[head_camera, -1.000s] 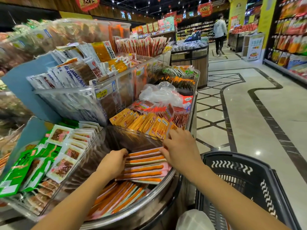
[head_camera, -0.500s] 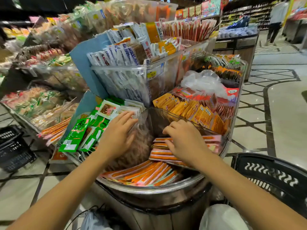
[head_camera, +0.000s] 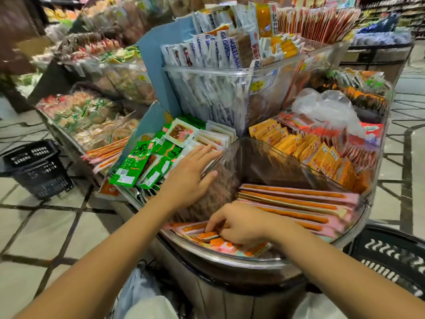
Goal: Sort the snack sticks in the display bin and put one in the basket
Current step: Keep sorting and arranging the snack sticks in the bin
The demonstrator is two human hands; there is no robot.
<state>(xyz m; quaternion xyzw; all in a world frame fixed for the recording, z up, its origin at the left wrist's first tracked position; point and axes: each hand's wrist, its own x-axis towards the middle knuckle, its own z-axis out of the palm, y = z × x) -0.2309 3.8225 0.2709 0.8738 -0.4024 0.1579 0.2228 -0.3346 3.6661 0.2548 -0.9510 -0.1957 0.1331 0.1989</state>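
Curling right fingers down onto loose sticks at the front of the bin; cannot tell through the blur whether one is pinched. Right hand just beside a neat stack lying across the bin. Left fingers straight and spread, left hand against the clear divider. Basket low at right, beside the bin.

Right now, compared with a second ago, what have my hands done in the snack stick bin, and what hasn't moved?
The left grip came off the stacked snack sticks and moved up-left, now open at the clear divider. The right grip moved down off the stack to the loose sticks at the front of the bin, fingers curled among them; whether it holds one is unclear. The stack stays in the bin.
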